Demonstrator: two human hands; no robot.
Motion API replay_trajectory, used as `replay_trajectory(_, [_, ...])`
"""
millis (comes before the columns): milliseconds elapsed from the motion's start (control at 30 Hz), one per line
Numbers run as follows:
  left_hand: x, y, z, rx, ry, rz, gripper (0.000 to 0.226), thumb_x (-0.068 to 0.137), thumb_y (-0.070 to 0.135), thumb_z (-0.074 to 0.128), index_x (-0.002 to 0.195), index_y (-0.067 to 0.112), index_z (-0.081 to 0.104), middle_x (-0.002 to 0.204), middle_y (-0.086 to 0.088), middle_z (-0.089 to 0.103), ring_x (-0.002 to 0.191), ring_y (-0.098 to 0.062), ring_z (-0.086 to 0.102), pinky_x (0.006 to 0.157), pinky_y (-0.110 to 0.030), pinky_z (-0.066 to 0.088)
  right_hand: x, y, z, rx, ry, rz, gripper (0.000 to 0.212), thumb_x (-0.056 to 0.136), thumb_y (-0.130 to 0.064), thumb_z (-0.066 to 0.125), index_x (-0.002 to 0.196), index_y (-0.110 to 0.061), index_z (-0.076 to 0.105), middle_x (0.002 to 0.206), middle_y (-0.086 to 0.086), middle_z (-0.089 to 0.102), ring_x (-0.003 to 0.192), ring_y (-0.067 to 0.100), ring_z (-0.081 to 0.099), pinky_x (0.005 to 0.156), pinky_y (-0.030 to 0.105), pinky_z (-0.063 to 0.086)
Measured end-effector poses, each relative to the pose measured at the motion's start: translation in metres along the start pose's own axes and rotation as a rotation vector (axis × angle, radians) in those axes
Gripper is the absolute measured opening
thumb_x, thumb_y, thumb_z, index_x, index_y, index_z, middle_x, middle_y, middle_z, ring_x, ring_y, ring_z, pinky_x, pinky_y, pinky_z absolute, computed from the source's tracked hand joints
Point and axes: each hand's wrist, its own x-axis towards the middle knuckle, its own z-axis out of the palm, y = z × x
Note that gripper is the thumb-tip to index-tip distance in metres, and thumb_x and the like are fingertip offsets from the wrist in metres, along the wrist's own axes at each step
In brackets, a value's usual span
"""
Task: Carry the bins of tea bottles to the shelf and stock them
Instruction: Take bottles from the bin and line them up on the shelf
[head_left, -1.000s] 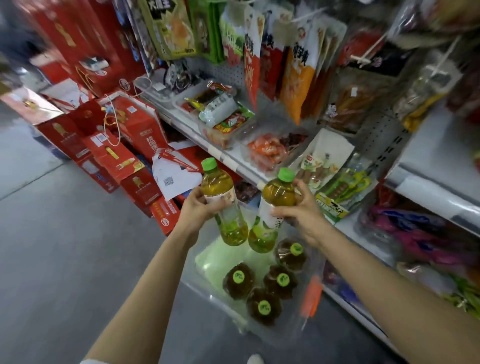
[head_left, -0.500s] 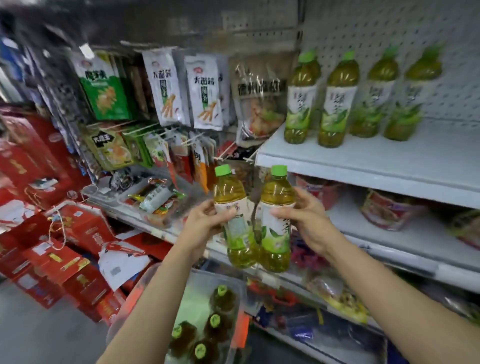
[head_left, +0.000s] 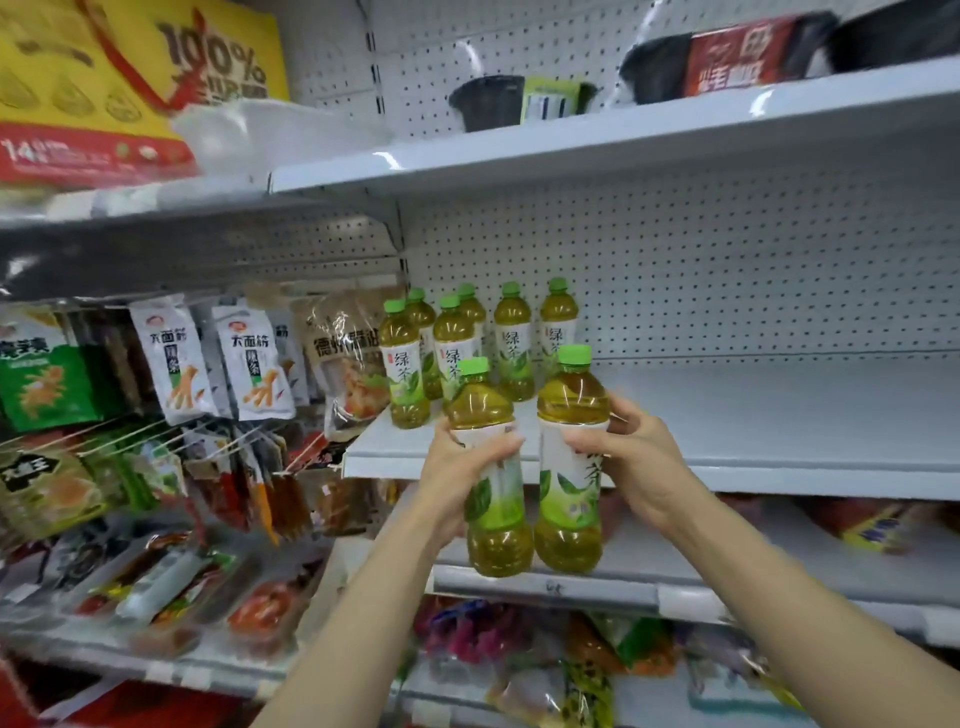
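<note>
My left hand (head_left: 460, 475) grips a green-capped tea bottle (head_left: 493, 499) round its white label. Beside it, my right hand (head_left: 631, 460) grips a second tea bottle (head_left: 570, 499) the same way. Both bottles stand upright, side by side, in the air just in front of the white shelf (head_left: 779, 441). Several tea bottles (head_left: 457, 348) of the same kind stand in a cluster at the shelf's left end, behind the two held ones. The bin is out of view.
A shelf above (head_left: 623, 140) carries dark tubs and a red pack. Hanging snack packets (head_left: 254, 364) fill the bay to the left, with trays of packed snacks (head_left: 171, 582) below them. Wide bare shelf surface lies to the right of the bottle cluster.
My view has swung up from the bin on the floor to the shelf. Both hands have risen with their bottles to the shelf's front edge.
</note>
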Motion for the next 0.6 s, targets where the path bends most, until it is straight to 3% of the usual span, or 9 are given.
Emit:
replay_trajectory(67, [0.004, 0.011, 0.021, -0.033, -0.080, -0.017, 0.048, 0.076, 0.011, 0.079, 0.120, 0.003, 0.062, 0.112, -0.018, 0.071, 0.102, -0.032, 0.069, 0.085, -0.045, 0.057, 0.001, -0.014, -0.008, -0.003, -0.002, -0.034, 0.055, 0.058, -0.003, 0.076, 0.112, -0.010, 0.066, 0.094, 0.009, 0.075, 0.083, 0.020, 0.071, 0.067, 0.026, 0.055])
replay_trajectory(167, [0.014, 0.023, 0.040, -0.092, -0.145, -0.060, 0.060, 0.072, 0.009, 0.080, 0.126, -0.002, 0.057, 0.116, -0.020, 0.068, 0.108, -0.035, 0.066, 0.096, -0.052, 0.051, 0.008, -0.028, -0.017, -0.018, -0.024, -0.073, 0.058, 0.057, -0.006, 0.082, 0.112, -0.007, 0.066, 0.097, 0.011, 0.074, 0.087, 0.024, 0.070, 0.071, 0.029, 0.056])
replay_trajectory(233, [0.024, 0.026, 0.042, -0.109, -0.193, -0.096, 0.066, 0.068, 0.003, 0.075, 0.129, -0.008, 0.052, 0.122, -0.025, 0.064, 0.113, -0.039, 0.062, 0.100, -0.056, 0.046, 0.015, -0.032, -0.023, -0.031, -0.016, -0.076, 0.073, 0.047, -0.019, 0.093, 0.113, -0.005, 0.067, 0.102, 0.014, 0.072, 0.090, 0.026, 0.069, 0.074, 0.032, 0.057])
replay_trajectory(367, [0.043, 0.026, 0.035, -0.122, -0.310, -0.095, 0.059, 0.074, -0.007, 0.067, 0.130, -0.007, 0.049, 0.127, -0.028, 0.060, 0.119, -0.042, 0.057, 0.103, -0.056, 0.044, 0.030, -0.034, -0.033, -0.009, 0.015, -0.070, 0.093, 0.034, -0.031, 0.098, 0.117, -0.004, 0.064, 0.103, 0.013, 0.070, 0.091, 0.025, 0.068, 0.075, 0.032, 0.058])
replay_trajectory(600, [0.086, 0.017, 0.024, 0.059, -0.161, 0.059, 0.063, 0.066, -0.004, 0.083, 0.120, 0.014, 0.058, 0.107, -0.007, 0.073, 0.101, -0.025, 0.070, 0.090, -0.046, 0.056, 0.062, -0.011, -0.030, 0.010, 0.102, -0.091, 0.092, 0.040, -0.021, 0.098, 0.122, -0.003, 0.061, 0.111, 0.017, 0.069, 0.096, 0.029, 0.067, 0.077, 0.036, 0.058])
